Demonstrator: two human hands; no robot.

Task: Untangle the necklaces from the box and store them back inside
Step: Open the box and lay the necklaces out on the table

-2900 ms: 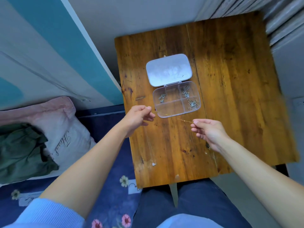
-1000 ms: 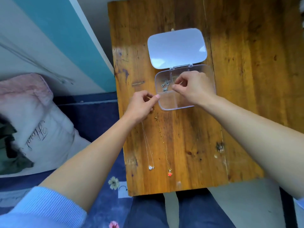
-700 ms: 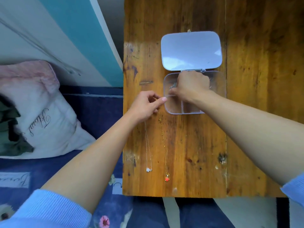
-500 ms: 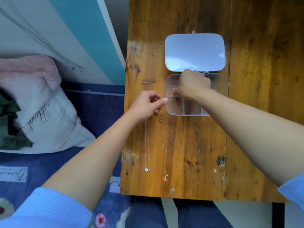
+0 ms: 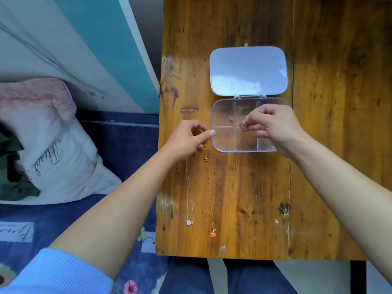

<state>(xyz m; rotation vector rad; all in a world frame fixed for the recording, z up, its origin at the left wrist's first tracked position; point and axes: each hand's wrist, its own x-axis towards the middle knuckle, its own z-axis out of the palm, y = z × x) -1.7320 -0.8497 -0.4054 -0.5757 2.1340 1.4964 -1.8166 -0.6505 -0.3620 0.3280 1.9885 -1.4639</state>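
Observation:
A clear plastic box (image 5: 224, 148) with several compartments lies open on the wooden table (image 5: 328, 145), its lid (image 5: 248, 71) flat behind it. My right hand (image 5: 273, 126) hovers over the box, pinching a tangled silver necklace (image 5: 237, 118) that trails into a back compartment. My left hand (image 5: 188, 139) rests beside the box's left edge, fingers pinched on the top end of a gold chain with a red pendant (image 5: 213, 234). A silver necklace with a small clear pendant (image 5: 189, 222) lies straight next to it. Another bit of chain (image 5: 269, 144) shows in the front right compartment.
The table's left edge runs beside a bed with blue floral bedding (image 5: 63, 219) and a white-pink pillow (image 5: 48, 145). A teal and white wall panel (image 5: 95, 49) stands at the back left. My knees (image 5: 191, 276) are under the table's front edge.
My right hand reached into the box's back left compartment, then lifted and pulled right with a tangled silver necklace. My left hand stayed on the gold chain's end. The view shifted.

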